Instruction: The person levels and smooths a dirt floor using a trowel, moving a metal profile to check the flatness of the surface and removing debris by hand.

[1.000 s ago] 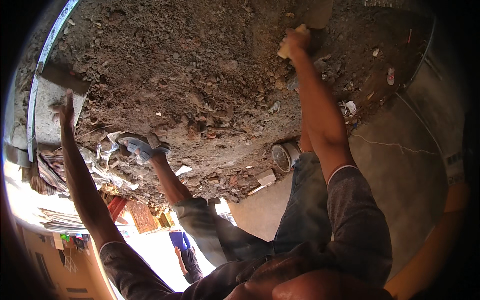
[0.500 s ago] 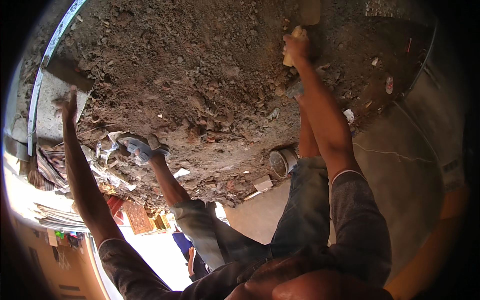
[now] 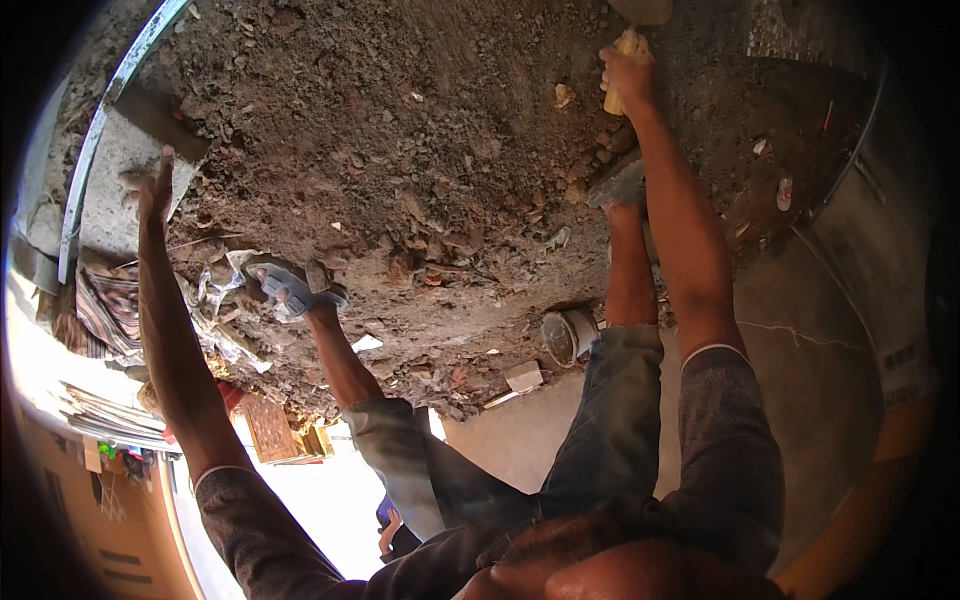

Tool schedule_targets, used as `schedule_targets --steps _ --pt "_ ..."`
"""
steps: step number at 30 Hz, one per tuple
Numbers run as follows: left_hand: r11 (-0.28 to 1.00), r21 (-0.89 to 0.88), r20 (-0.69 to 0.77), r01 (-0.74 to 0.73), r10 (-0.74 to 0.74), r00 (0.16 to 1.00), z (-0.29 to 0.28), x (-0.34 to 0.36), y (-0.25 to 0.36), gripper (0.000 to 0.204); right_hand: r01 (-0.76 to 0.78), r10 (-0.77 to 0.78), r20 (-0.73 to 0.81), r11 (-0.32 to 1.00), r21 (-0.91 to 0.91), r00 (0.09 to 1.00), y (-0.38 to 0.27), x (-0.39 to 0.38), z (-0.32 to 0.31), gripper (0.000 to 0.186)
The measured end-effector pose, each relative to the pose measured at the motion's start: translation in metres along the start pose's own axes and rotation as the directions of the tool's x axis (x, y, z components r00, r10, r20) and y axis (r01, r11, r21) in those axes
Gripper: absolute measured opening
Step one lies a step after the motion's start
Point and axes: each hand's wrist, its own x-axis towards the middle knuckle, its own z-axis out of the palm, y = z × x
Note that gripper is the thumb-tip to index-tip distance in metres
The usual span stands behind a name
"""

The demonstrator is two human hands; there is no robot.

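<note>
My right hand (image 3: pixel 628 78) is closed round the yellow handle (image 3: pixel 622 95) of a trowel. Its flat grey blade (image 3: pixel 642 10) reaches to the top edge of the view, over brown loose soil (image 3: pixel 400 110). At the left, my left hand (image 3: pixel 155 190) is stretched out against a pale grey slab (image 3: pixel 110 200), its fingers apart and holding nothing. A dark, flat-edged piece (image 3: pixel 160 120) lies just beyond those fingertips. Whether the palm presses on the slab I cannot tell.
A bucket (image 3: pixel 568 335) lies tilted by my right leg. Bricks and broken clods surround my sandalled feet (image 3: pixel 290 290). A small bottle (image 3: pixel 784 193) lies at the right; crumpled plastic (image 3: pixel 215 300) and a striped cloth (image 3: pixel 108 305) are at the left. Another person (image 3: pixel 393 530) shows behind.
My right hand and the trowel have shifted up and to the right. My right foot shows more beside that arm. The left hand remains by the slab, and the whole view has shifted slightly.
</note>
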Motion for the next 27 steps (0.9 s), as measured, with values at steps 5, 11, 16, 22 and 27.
schedule_targets --steps 5,11,16,22,27 --pt "0.999 0.030 -0.066 -0.010 0.012 0.998 0.002 0.009 -0.029 0.134 0.152 0.008 0.302 0.851 -0.503 0.953 0.083 -0.113 0.049 0.064" --pt "0.998 0.050 0.004 0.025 -0.025 1.000 0.003 0.009 -0.025 0.131 0.419 -0.081 0.490 0.648 -0.635 0.868 0.036 -0.086 -0.009 0.058" --pt "0.982 0.112 0.074 -0.149 0.141 0.987 0.010 0.026 -0.030 0.131 0.002 0.057 0.202 0.960 -0.281 0.978 -0.045 0.008 0.037 0.047" --pt "0.999 0.010 -0.020 0.038 -0.038 0.999 0.005 -0.010 -0.010 0.131 0.482 -0.059 0.560 0.587 -0.650 0.827 0.046 -0.089 0.023 0.057" --pt "0.998 0.047 -0.008 0.034 -0.034 0.999 -0.001 -0.009 0.002 0.132 0.561 -0.152 0.633 0.646 -0.518 0.759 0.007 -0.066 0.016 0.059"
